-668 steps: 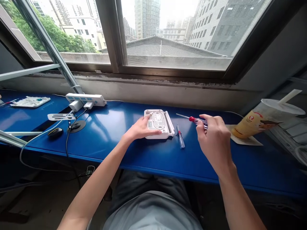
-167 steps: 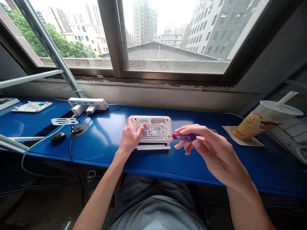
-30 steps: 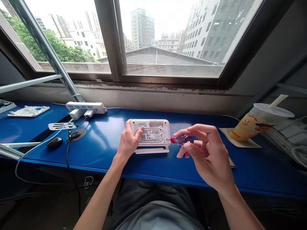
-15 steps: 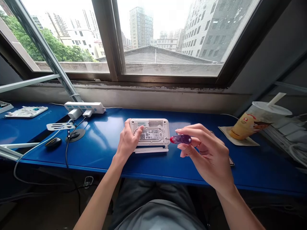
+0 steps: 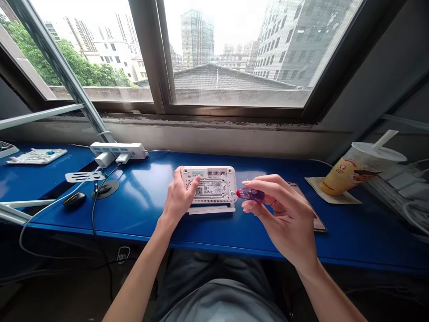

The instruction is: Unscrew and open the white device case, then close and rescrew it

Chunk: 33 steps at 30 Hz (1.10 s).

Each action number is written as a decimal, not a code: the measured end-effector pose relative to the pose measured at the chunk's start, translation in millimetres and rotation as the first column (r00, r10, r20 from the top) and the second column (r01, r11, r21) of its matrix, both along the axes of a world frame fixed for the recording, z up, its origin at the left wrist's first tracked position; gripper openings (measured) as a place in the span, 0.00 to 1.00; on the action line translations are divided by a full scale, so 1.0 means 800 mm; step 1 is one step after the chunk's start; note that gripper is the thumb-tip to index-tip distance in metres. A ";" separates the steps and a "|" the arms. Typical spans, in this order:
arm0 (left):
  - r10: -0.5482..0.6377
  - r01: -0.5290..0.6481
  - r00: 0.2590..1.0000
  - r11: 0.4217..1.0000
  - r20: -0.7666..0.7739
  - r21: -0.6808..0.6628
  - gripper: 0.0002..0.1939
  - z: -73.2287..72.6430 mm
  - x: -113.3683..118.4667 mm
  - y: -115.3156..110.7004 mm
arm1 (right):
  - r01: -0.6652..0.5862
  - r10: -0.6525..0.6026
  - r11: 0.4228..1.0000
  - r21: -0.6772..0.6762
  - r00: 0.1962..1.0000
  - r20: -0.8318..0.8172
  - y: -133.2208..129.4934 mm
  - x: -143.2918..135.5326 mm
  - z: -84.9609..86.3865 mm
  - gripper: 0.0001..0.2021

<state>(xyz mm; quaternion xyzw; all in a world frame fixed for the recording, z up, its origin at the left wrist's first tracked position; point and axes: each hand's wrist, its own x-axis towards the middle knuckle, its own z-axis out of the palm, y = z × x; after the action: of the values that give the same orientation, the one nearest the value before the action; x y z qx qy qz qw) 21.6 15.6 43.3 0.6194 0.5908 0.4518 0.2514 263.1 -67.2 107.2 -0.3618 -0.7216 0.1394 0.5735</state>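
Observation:
A white router (image 5: 219,190) lies on the blue table with its labelled, vented underside up and its white antenna (image 5: 212,210) along the near edge. My left hand (image 5: 179,192) grips the router's left end, the thumb pressed on the underside. Between the thumb and fingers of my right hand (image 5: 284,208) is a screwdriver (image 5: 251,194) with a red and purple see-through handle. It points left, its tip at the router's lower right corner; whether the tip sits in a screw I cannot tell.
A phone (image 5: 320,221) lies partly behind my right hand. Farther right, a drink cup (image 5: 348,172) with a straw stands on a napkin (image 5: 351,199). On the left are a power strip (image 5: 134,150), a black mouse (image 5: 75,200), a round stand base (image 5: 106,189) and cables.
My right hand has shifted slightly left and its fingers have moved on the screwdriver handle. More of the phone shows now. My left hand and the router have stayed put.

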 end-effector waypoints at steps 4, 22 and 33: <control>0.002 -0.002 1.000 1.000 -0.004 -0.006 0.37 0.001 0.000 -0.001 | -0.100 0.092 0.989 -0.112 0.993 -0.079 0.000 0.000 0.000 0.09; 0.018 -0.019 0.999 0.999 -0.029 -0.036 0.37 0.002 0.000 0.000 | 0.210 -0.241 0.952 0.221 0.963 0.123 0.005 0.016 -0.004 0.14; 0.024 -0.024 0.999 0.999 -0.031 -0.025 0.36 0.000 0.000 0.000 | 0.227 -0.260 0.946 0.233 0.958 0.122 -0.004 0.020 0.001 0.14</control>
<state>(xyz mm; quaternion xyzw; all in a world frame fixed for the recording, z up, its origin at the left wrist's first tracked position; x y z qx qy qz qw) 21.4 15.9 43.0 0.6158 0.6078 0.4377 0.2448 279.0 -70.2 108.2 -0.3934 -0.7234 -0.0398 0.5660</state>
